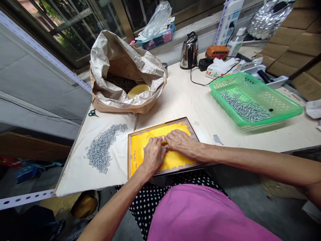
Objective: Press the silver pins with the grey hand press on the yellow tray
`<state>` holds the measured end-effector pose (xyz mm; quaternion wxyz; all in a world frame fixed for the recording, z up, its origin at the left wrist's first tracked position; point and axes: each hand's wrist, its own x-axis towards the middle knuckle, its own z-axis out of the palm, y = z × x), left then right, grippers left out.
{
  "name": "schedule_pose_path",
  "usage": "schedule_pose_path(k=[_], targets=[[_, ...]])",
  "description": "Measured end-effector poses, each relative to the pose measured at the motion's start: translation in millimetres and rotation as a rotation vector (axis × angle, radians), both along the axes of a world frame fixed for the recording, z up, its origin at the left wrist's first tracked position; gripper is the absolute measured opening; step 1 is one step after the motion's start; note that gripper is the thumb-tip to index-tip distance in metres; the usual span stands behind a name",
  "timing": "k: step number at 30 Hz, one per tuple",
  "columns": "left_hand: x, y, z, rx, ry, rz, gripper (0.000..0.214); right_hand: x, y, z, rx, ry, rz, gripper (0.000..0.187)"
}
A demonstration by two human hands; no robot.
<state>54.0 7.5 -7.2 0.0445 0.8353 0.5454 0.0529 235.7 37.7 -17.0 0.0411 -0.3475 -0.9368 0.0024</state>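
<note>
A smooth pink garment (200,214) is seen nearest. On a rectangular, wood-framed yellow tray (140,139), the left hand (152,155) and right hand (182,142) are laid, fingers curled narrowly; any grip cannot be told.

Soft daylight comes through the window (82,30) beyond the far edge of the tabletop (190,100), which is bright and evenly lit. Shadows are faint, darkest under the green basket (255,100). The kettle (189,50) shows small glints. Focus is sharp at the centre; straight lines bow strongly toward the edges, and the space below the tabletop is dim.
</note>
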Motion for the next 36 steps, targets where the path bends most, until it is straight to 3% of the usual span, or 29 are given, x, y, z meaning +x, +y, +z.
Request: schedule_pose_path(k=[3,6,8,12,16,18,21,24,26,28,31,33,36], targets=[[2,4,0.6,-0.036,0.011,-0.005,0.010,3,5,-1.9,-0.006,-0.030,0.063,0.026],[4,7,-2.7,-0.055,0.001,0.006,0.008,6,9,-8.3,-0.028,-0.024,0.057,0.022],[5,7,-6.6,-0.036,-0.020,0.040,0.021,9,10,-14.6,-0.010,0.031,0.022,0.018],[9,5,-15.3,-0.020,-0.095,0.080,0.063,16,8,-30.1,0.156,0.202,0.032,0.033],[2,6,-17.9,-0.088,-0.216,0.029,0.067,17,3,-44.6,0.192,0.254,0.164,0.012],[-16,11,-13.3,-0.051,-0.301,0.051,0.050,16,0,-46.1,0.170,0.247,0.168,0.014],[-64,23,-1.2,0.103,-0.351,0.259,0.022,20,-9,-41.6,0.138,0.298,0.145,0.021],[-124,36,6.4,0.199,-0.231,0.523,0.022,33,-21,-44.7,0.106,0.348,0.077,0.024],[-160,44,5.2,0.196,-0.103,0.614,0.025,46,-28,-57.2,0.047,0.365,0.045,0.025],[-185,51,0.1,0.148,0.021,0.634,0.029,57,-33,-74.7,0.015,0.381,0.063,0.030],[-204,64,-9.7,0.078,0.169,0.590,0.033,65,-36,-94.2,-0.073,0.360,-0.036,0.030],[-209,72,-14.9,0.050,0.241,0.526,0.033,64,-36,-95.8,-0.118,0.337,-0.072,0.029],[-215,86,-17.7,0.021,0.306,0.421,0.032,58,-39,-83.0,-0.150,0.322,-0.086,0.028]])
